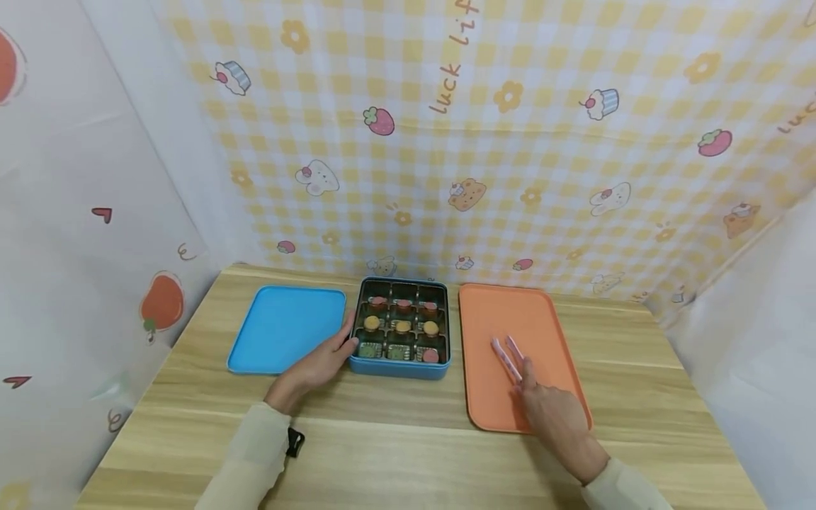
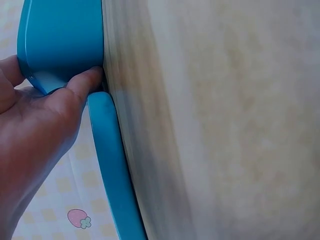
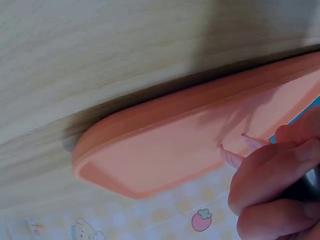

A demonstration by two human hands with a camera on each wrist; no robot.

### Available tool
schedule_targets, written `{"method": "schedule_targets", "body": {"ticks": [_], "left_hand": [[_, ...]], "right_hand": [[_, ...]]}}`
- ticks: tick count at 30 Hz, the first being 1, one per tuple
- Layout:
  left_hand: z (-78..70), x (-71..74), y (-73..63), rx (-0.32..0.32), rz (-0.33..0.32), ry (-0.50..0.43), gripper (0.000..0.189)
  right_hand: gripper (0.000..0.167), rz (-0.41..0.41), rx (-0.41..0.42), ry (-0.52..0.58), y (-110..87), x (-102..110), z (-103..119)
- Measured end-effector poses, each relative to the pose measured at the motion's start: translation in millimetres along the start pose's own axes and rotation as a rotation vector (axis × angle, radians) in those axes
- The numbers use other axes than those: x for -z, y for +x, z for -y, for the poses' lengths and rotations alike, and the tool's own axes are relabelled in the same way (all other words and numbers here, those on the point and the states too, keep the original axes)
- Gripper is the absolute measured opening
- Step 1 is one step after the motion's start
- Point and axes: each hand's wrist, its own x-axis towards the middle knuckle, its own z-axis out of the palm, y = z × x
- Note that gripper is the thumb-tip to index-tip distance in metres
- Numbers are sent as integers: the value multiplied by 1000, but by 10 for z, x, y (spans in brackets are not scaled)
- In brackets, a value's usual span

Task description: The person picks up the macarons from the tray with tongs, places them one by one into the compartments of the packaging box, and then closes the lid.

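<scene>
A blue square tin [image 1: 398,368] holds a dark divided insert with small round pieces: pink ones [image 1: 404,303] farther back, yellow ones [image 1: 431,328] in the middle, green ones [image 1: 368,350] at the front. One pink piece [image 1: 431,355] is in the front right compartment. My left hand [image 1: 321,363] rests against the tin's left side, fingers along the wall and thumb by the near corner. Over an orange tray [image 1: 478,397], my right hand [image 1: 554,411] grips pink tongs [image 1: 506,360]. The tong tips point away from me, apart, with nothing between them.
Left of the tin lies a flat blue lid [image 1: 290,329], its edge close to my left hand. All of this stands on a wooden table [image 1: 382,453]. Behind it hangs a yellow checked cloth [image 1: 408,156]; a pale cloth [image 1: 57,212] hangs at the left.
</scene>
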Motion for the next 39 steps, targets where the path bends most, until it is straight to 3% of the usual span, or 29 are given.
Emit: {"method": "schedule_targets", "body": {"ticks": [9,14,19,22,27,32,36,39], "left_hand": [[-23,30,-23,14,-16,-3,63],[-30,38,-16,-1,-6,0,64],[-47,42,10,-11,-15,23,64],[-45,40,22,-26,-14,40,63],[-51,36,33,-47,-24,55,63],[-103,52,22,-71,-64,89,63],[-145,78,-3,-72,-132,123,59],[-154,116,-39,-50,-200,119,53]], "right_hand": [[80,-68,28,21,14,-63,-6],[78,-54,15,30,-18,-78,-13],[48,23,-21,72,-13,-73,-57],[62,72,-57,129,-28,-65,-76],[62,109,-106,170,-68,-69,-109],[60,118,-112,180,-64,-64,-127],[59,88,-87,159,-52,-44,-113],[58,126,-99,152,-47,-16,-95]]}}
